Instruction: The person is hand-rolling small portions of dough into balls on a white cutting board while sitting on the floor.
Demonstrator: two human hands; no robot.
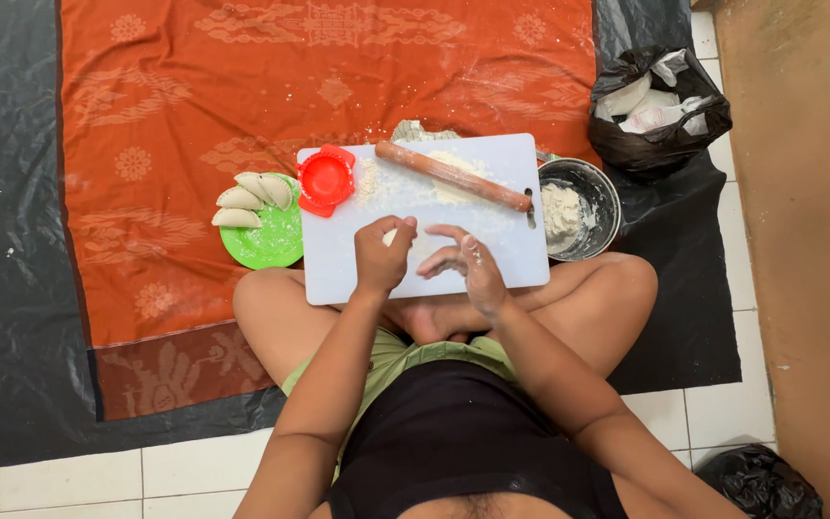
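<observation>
Pinching a small lump of dough (393, 235) in the closed left hand (382, 258), with the floured right hand (465, 264) spread beside it over the white cutting board (338, 274), the person seems to be shaping dough, so flattening likely calls for the rolling pin (453, 176) just beyond both hands.

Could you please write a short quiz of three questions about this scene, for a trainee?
1. True or false: the rolling pin lies on the white cutting board.
2. How many folded dumplings are on the green plate? A) one B) three C) five
3. Which hand holds the small piece of dough?

Key:
1. True.
2. B: three.
3. The left hand; the right hand is open beside it, fingers floury.
</observation>
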